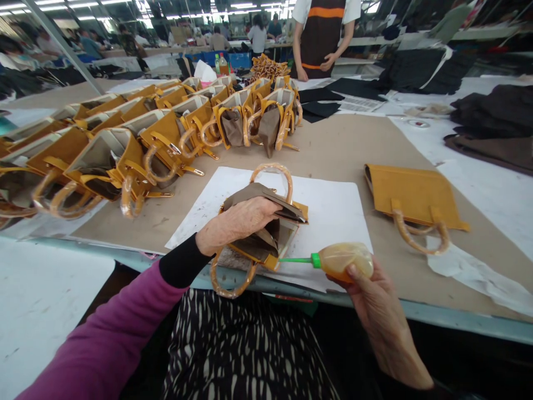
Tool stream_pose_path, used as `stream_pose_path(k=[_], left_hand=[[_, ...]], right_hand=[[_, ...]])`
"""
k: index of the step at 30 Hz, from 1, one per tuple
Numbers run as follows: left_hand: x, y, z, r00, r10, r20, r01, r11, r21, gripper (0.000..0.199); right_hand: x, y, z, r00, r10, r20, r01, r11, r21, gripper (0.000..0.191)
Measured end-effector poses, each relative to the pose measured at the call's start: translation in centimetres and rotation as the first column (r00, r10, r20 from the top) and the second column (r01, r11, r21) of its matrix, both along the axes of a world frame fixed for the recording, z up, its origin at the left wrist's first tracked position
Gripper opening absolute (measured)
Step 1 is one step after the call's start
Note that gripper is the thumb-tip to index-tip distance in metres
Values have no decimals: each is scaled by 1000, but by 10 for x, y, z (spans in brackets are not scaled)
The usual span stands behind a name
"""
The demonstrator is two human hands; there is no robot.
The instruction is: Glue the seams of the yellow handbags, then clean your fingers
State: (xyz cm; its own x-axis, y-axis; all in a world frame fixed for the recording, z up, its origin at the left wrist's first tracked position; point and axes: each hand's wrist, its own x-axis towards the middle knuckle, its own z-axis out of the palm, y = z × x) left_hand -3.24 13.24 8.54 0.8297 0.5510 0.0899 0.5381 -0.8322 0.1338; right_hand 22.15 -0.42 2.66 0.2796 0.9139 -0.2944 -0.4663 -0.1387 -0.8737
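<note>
In front of me a mustard handbag (pixel 272 261) with a brown lining and round plastic-wrapped handles stands at the table edge on a white sheet (pixel 333 205). My left hand (pixel 244 219) lies over its top, fingers closed on the brown lining (pixel 254 194); the fingertips are partly hidden by the cloth. Wrapped in my right hand (pixel 372 289) is a squeeze glue bottle (pixel 347 261) with yellowish liquid inside. Its thin green nozzle (pixel 295 259) points left, its tip at the bag's near right corner.
Rows of similar mustard handbags (pixel 166 133) fill the left and back of the table. One more bag (pixel 412 189) lies flat on the right, near crumpled white paper (pixel 478 272). Dark fabric piles (pixel 495 116) sit far right. A person in an apron (pixel 320 39) stands across the table.
</note>
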Motion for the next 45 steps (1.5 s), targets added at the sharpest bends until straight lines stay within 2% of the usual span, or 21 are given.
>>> stream_pose_path(k=[10,20,27,34,39,45], left_hand=[[6,0,3,999,35,20,-35,999,1,24],[2,4,0,1000,-8,0,8,1000,18,24],[1,7,-3,998,-38,56,37,999,14,27],[0,5,-3,996,-43,72,45,999,-26,31],[-1,10,-8,995,8,97,-3,999,-50,28],[3,14,4,991,9,136,2,997,-80,26]], right_hand=[[-7,2,-3,998,-54,-36,54,999,-6,41],[-15,-10,4,1000,-6,-23,6,1000,-23,40],[-15,-6,4,994,-69,84,64,996,60,38],[-9,9,-9,956,-146,254,117,985,124,45],[-5,23,-17,901,-219,375,164,971,172,50],[-2,38,-28,859,-225,460,132,965,226,48]])
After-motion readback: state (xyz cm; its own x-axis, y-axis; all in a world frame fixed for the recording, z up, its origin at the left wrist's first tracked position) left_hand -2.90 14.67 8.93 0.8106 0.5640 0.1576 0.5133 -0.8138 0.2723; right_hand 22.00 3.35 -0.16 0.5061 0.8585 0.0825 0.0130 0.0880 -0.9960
